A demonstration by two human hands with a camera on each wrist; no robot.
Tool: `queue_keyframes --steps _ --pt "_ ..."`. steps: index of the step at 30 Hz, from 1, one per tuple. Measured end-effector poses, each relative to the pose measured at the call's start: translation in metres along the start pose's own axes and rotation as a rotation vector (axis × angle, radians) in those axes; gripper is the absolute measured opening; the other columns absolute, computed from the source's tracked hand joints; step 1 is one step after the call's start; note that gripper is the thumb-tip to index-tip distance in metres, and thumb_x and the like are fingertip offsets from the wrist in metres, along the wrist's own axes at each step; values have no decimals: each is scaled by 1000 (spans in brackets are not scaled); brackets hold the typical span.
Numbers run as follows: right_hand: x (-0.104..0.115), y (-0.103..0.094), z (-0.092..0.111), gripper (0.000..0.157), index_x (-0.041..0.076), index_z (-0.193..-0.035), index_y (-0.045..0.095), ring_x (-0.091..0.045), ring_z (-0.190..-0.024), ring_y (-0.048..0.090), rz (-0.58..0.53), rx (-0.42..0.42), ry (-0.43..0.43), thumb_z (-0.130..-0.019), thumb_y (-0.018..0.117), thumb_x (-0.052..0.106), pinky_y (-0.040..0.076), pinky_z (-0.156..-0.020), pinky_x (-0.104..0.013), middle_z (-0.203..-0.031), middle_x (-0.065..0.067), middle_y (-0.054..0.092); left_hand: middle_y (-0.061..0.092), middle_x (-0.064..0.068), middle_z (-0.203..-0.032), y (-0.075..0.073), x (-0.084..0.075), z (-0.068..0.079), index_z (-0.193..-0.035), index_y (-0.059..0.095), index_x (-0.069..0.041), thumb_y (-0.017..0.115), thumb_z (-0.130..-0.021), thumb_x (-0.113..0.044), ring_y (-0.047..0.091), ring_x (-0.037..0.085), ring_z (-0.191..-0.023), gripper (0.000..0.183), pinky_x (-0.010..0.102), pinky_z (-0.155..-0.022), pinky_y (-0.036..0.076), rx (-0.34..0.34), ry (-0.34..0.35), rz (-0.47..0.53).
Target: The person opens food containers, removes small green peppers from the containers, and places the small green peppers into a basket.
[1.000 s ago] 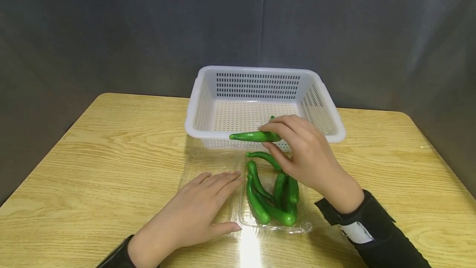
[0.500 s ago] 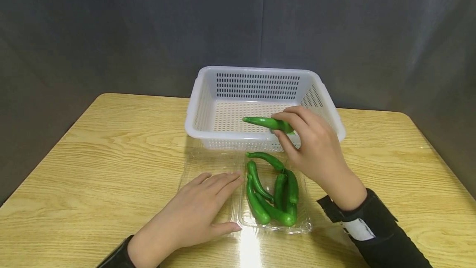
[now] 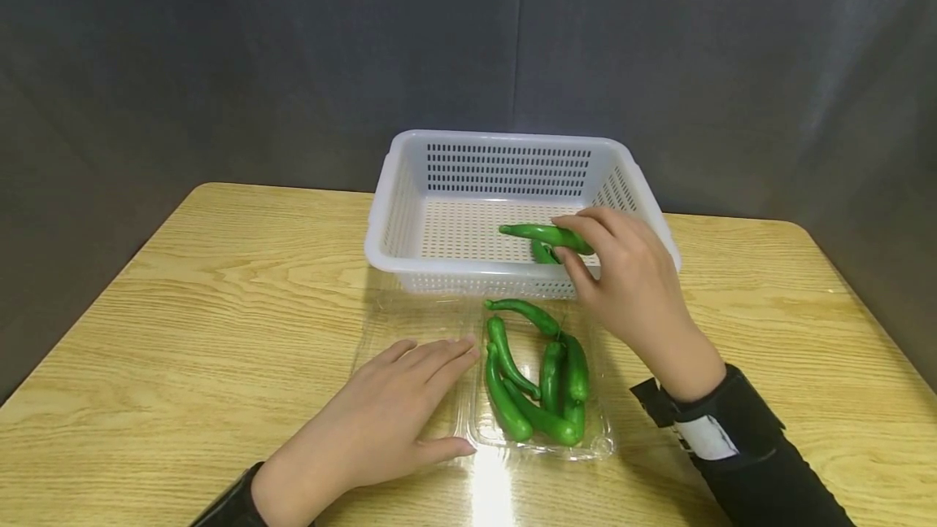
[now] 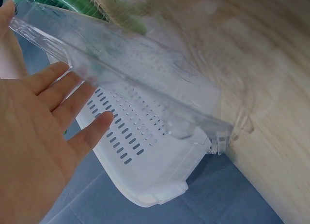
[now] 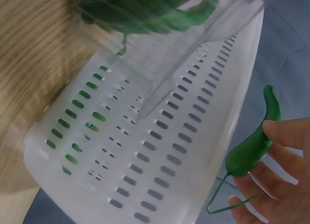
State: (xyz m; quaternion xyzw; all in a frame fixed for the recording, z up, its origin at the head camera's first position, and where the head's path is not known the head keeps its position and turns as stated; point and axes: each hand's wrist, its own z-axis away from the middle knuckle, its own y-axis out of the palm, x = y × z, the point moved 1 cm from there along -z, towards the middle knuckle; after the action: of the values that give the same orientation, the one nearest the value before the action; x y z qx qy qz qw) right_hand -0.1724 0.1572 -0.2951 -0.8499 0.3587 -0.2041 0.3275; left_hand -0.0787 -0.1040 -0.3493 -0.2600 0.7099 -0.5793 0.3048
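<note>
My right hand point(image 3: 629, 275) pinches a green chili pepper point(image 3: 538, 234) between thumb and fingers over the white plastic basket point(image 3: 446, 267). In the right wrist view, that chili pepper point(image 5: 249, 149) shows its thin curved stem hanging below the fingers. Another green pepper point(image 3: 542, 252) lies inside the basket, partly covered by the held one. Nearer me, a clear plastic clamshell box point(image 3: 540, 453) holds several green peppers point(image 3: 508, 409). My left hand point(image 3: 381, 405), fingers straight, rests at the box's left side, over its opened lid point(image 3: 417, 320); the left wrist view shows the fingertips along its clear edge.
The slotted basket stands just behind the clamshell box, with its rim higher than the box. Under both is a wooden table point(image 3: 241, 283). A dark cloth backdrop point(image 3: 293, 63) rises beyond the table's far edge.
My right hand has carried the pepper back and to the right, from the basket's front rim to over its inside. The left hand has stayed in place.
</note>
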Motion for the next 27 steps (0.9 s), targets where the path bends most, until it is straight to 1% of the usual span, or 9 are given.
queue_keyframes --steps 4,7,10,14,23,27 --pt "-5 1 1 30 1 -111 71 -34 -95 62 15 1 26 -83 78 7 49 -84 -47 -101 -13 67 41 2 -154 0 0 0 -152 40 -12 59 -88 -65 41 19 -139 85 45 -113 33 1 -1 4" --pt "-7 1 2 28 2 -109 71 -33 -95 63 31 10 68 -83 78 9 50 -83 -47 -100 -13 69 41 1 -154 0 0 0 -152 39 -12 59 -88 -65 41 19 -139 85 45 -113 33 2 0 7" --pt "-8 0 2 27 2 -108 72 -33 -97 64 35 16 108 -83 79 9 51 -81 -48 -102 -13 71 41 2 -154 0 -1 0 -152 39 -12 59 -88 -64 41 19 -139 85 45 -113 33 0 2 6" --pt "-8 -2 2 27 3 -107 72 -34 -97 65 36 20 133 -82 80 7 52 -78 -49 -105 -14 71 42 2 -154 0 -1 0 -152 40 -12 59 -88 -64 41 19 -138 85 45 -113 34 -9 5 3" --pt "-9 -4 2 23 5 -105 73 -32 -86 65 30 67 213 -83 79 6 49 -65 -46 -105 -14 72 43 1 -153 0 0 0 -152 40 -12 60 -88 -64 42 19 -138 85 45 -113 34 -17 8 4" --pt "-11 -4 2 22 4 -105 73 -34 -91 65 32 94 236 -84 78 6 50 -69 -48 -107 -15 71 42 1 -153 0 0 0 -152 40 -12 60 -88 -64 41 19 -138 85 45 -113 33 -10 4 5"
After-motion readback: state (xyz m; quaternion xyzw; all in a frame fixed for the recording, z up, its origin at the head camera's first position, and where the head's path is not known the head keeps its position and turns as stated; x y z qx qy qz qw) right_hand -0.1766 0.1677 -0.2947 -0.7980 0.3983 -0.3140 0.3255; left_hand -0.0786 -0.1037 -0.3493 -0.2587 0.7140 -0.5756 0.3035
